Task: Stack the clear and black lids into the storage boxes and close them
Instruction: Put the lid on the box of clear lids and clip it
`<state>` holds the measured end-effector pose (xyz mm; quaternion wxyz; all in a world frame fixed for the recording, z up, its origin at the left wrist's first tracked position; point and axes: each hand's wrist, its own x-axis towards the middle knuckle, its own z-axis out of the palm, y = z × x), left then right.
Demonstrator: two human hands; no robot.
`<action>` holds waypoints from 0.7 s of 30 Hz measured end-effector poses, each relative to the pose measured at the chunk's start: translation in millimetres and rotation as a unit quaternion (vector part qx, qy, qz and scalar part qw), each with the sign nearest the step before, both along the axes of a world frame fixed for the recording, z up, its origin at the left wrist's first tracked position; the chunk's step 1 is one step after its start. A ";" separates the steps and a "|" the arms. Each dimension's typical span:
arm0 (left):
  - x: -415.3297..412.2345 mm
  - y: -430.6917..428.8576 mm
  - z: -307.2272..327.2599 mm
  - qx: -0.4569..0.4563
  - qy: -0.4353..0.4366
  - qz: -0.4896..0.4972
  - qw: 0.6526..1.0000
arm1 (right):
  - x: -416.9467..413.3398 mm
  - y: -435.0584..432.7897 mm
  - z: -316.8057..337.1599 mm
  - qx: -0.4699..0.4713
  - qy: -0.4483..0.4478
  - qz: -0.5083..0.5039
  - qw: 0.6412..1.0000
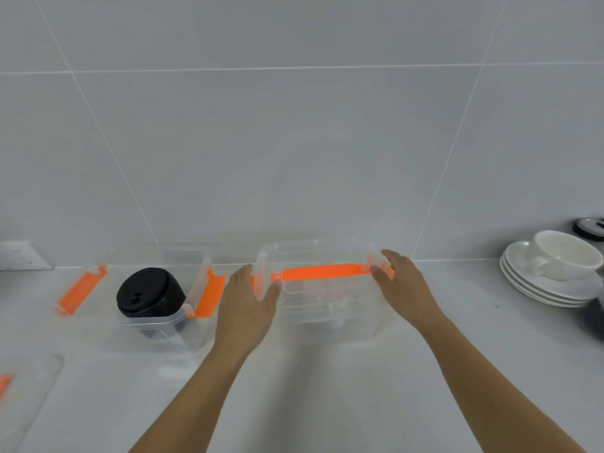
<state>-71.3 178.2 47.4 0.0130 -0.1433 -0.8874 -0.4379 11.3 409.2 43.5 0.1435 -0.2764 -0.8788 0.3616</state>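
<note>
Two clear storage boxes stand on the grey counter. The left box (pixel 196 335) is open, its orange latches (pixel 209 294) folded outward, and holds a stack of black lids (pixel 148 294). The right box (pixel 340 322) has its clear cover (pixel 313 253) with an orange handle (pixel 322 272) on top; faint clear lids show inside. My left hand (pixel 246 308) presses the cover's left end and my right hand (pixel 403 289) its right end, covering the side latches. A second clear box cover (pixel 29 393) lies flat at the lower left.
A stack of white saucers (pixel 542 287) with a white cup (pixel 565 256) stands at the right. A dark round object (pixel 590 228) sits behind it. A wall socket (pixel 23 256) is at the far left. The tiled wall rises right behind the boxes.
</note>
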 end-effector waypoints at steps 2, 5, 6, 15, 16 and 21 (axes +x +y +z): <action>-7.2 4.3 2.1 -0.006 0.053 -0.012 0.999 | -2.0 0.1 4.3 0.037 0.022 0.023 0.999; -18.3 10.0 -2.3 -0.070 0.024 -0.060 0.995 | -6.9 -1.0 5.0 0.064 -0.011 0.071 0.995; -21.0 10.3 -6.2 -0.103 0.013 -0.075 0.992 | -8.0 -1.3 3.0 0.065 -0.031 0.084 0.994; -23.7 9.2 -24.4 -0.158 0.018 -0.110 0.981 | -12.7 -2.3 -10.8 0.085 -0.073 0.083 0.990; -23.2 9.1 -24.2 -0.151 0.020 -0.108 0.982 | -12.5 -2.2 -10.6 0.074 -0.070 0.083 0.991; -16.3 10.9 -23.7 -0.015 -0.008 -0.050 0.999 | -8.3 -2.3 -14.2 -0.065 0.047 0.000 0.997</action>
